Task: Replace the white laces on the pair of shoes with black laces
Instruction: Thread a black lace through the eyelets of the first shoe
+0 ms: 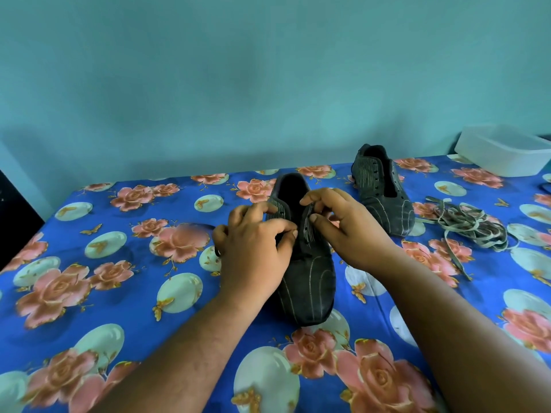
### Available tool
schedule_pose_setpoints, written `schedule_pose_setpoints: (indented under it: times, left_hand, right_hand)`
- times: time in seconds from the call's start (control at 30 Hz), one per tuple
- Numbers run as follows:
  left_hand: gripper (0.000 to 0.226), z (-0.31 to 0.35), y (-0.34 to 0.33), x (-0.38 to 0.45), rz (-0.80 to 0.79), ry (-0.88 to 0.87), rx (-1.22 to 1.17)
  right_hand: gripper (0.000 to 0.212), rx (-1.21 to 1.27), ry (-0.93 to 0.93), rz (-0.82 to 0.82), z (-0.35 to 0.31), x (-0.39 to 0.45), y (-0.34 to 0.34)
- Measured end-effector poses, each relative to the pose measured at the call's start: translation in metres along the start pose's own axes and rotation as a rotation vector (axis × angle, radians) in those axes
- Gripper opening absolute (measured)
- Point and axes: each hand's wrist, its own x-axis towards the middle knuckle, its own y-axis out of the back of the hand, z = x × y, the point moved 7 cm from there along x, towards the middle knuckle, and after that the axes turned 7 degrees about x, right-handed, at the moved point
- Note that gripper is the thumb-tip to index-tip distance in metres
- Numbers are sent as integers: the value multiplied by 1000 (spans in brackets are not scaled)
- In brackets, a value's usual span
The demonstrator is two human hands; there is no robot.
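A dark grey striped shoe (310,287) lies in the middle of the flowered cloth, toe toward me. My left hand (253,251) rests on its left eyelet flap, fingers pinched at the black lace (301,254) threaded low in the throat. My right hand (343,222) pinches the right eyelet flap near the top. The second shoe (384,192) stands farther back on the right with bare eyelets. A heap of pale removed laces (471,225) lies to its right.
A white plastic tub (501,153) stands at the far right corner by the teal wall. The blue flowered cloth (119,293) covers the whole surface. A dark object (545,187) shows at the right edge.
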Motion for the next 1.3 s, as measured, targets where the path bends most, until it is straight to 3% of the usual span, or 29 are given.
schedule_pose_setpoints:
  times: [0.13, 0.27, 0.6, 0.73, 0.83, 1.3]
  left_hand:
    - [14, -6, -13, 3, -164, 50, -85]
    - [14, -6, -15, 5, -246, 98, -200]
    - [7, -16, -27, 6, -223, 230, -440]
    - [23, -19, -32, 5, -206, 277, -578]
    - [22, -20, -35, 4, -213, 295, -632]
    - [15, -16, -41, 4, -376, 314, -758]
  right_hand:
    - [39, 97, -26, -15, 3, 1, 2]
    - [24, 240, -145, 2, 14, 1, 12]
    - [19, 176, -82, -36, 5, 1, 7]
    - [24, 172, -74, -23, 3, 1, 5]
    - [21, 156, -69, -28, 2, 2, 5]
    - [19, 189, -98, -47, 7, 1, 3]
